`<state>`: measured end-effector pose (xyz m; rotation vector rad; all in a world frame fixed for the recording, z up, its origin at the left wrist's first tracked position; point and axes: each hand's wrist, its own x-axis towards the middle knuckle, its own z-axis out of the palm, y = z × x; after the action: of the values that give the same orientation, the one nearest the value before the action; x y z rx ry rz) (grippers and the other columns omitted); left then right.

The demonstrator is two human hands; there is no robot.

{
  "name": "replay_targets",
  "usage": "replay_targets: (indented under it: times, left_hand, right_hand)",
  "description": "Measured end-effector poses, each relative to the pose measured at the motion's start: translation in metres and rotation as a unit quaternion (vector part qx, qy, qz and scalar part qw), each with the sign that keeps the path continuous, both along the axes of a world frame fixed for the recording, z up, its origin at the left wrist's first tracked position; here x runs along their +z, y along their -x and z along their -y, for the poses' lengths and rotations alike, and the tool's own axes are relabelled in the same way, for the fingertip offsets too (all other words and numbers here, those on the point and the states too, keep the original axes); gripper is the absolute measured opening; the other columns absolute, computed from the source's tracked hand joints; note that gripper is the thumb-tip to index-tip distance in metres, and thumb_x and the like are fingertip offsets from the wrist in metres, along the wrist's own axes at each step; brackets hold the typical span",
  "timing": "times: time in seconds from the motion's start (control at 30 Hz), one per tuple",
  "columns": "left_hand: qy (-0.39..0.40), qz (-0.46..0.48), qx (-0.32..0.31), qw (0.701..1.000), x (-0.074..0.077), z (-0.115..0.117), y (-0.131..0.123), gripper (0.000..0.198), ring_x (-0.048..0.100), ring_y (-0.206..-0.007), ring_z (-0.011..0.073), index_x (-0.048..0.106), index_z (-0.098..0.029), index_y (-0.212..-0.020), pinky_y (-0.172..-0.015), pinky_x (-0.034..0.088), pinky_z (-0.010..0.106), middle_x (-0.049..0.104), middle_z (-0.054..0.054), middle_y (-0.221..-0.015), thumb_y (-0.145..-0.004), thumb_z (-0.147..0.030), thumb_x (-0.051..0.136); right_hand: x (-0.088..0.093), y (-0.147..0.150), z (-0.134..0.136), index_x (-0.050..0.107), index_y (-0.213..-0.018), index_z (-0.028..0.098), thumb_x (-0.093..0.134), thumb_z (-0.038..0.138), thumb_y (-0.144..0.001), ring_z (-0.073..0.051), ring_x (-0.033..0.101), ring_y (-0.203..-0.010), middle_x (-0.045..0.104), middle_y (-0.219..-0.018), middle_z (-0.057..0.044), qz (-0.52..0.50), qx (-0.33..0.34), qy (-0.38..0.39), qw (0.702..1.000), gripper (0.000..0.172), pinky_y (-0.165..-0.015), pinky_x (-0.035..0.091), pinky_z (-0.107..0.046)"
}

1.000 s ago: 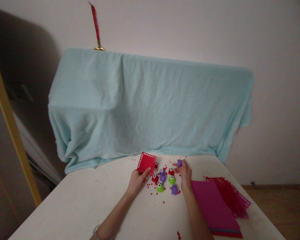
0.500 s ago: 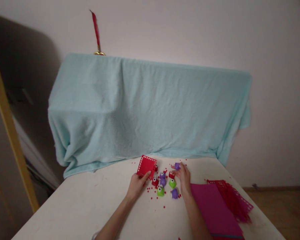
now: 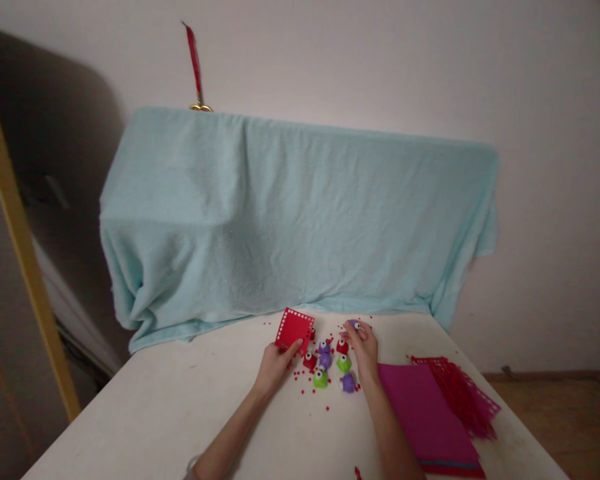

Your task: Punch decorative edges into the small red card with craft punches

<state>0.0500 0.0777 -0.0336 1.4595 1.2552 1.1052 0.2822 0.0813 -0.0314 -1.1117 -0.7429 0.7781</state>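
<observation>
In the head view my left hand (image 3: 276, 363) pinches the lower edge of a red paper square (image 3: 295, 328), thumb on top. Punched holes run along several of its edges. My right hand (image 3: 365, 348) has its fingers closed around a small purple craft punch (image 3: 354, 325) with a round eye, partly hidden by the fingers. Between the hands stand more such punches: a red punch (image 3: 342, 347), a green punch (image 3: 343, 363), purple ones (image 3: 325, 361), another green punch (image 3: 321, 379) and a red one (image 3: 309, 361) near my left thumb. Red paper bits lie scattered around them.
On the right of the white table (image 3: 180, 407) lie magenta sheets (image 3: 420, 407) and a heap of punched red strips (image 3: 455, 390). A light blue towel (image 3: 300, 220) hangs across the back. A red ribbon (image 3: 193, 60) hangs on the wall.
My right fingers have shifted slightly left and closed over the purple punch, whose eye now shows. The red punch near them is less covered. My left hand holds the red paper almost unmoved.
</observation>
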Motion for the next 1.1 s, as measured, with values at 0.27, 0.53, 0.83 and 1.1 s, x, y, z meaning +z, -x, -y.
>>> replay_targets:
  times: [0.27,0.53,0.83,1.1]
  left_hand:
    - [-0.012,-0.011,0.015,1.000,-0.003,-0.002,0.001,0.051,0.045,-0.047,0.0126,0.057,-0.013,-0.055,-0.048,0.032,0.022,0.054,0.001,-0.048,-0.075,-0.061,0.058]
    - [-0.013,-0.024,0.016,1.000,-0.006,-0.003,0.001,0.056,0.050,-0.050,0.0150,0.066,-0.010,-0.064,-0.050,0.035,0.023,0.060,0.004,-0.054,-0.075,-0.064,0.055]
    - [-0.022,-0.048,0.011,0.999,-0.008,-0.004,0.001,0.053,0.050,-0.050,0.0150,0.063,-0.012,-0.060,-0.049,0.034,0.023,0.058,0.004,-0.051,-0.078,-0.061,0.054]
    - [-0.025,-0.054,0.014,0.998,-0.007,-0.004,0.002,0.054,0.046,-0.048,0.0135,0.058,-0.014,-0.055,-0.047,0.032,0.022,0.055,0.002,-0.049,-0.077,-0.063,0.054]
  right_hand:
    - [0.038,-0.027,0.013,0.059,-0.094,0.020,0.070,0.047,-0.070,-0.021,0.069,-0.062,0.072,-0.084,-0.005,0.193,-0.014,0.033,0.981,0.038,-0.057,0.052,-0.029]
    - [0.012,-0.042,0.046,0.063,-0.082,0.018,0.061,0.031,-0.072,-0.020,0.063,-0.064,0.067,-0.081,-0.005,0.494,0.026,0.109,0.862,0.017,-0.063,0.047,-0.030]
    - [-0.008,-0.032,0.056,0.064,-0.094,0.018,0.057,0.012,-0.070,-0.024,0.063,-0.084,0.065,-0.091,-0.009,0.561,0.026,0.110,0.820,0.026,-0.075,0.048,-0.031]
    - [0.003,-0.025,0.071,0.062,-0.094,0.014,0.056,0.012,-0.073,-0.020,0.061,-0.070,0.062,-0.092,-0.009,0.559,-0.003,0.093,0.824,0.022,-0.071,0.049,-0.031]
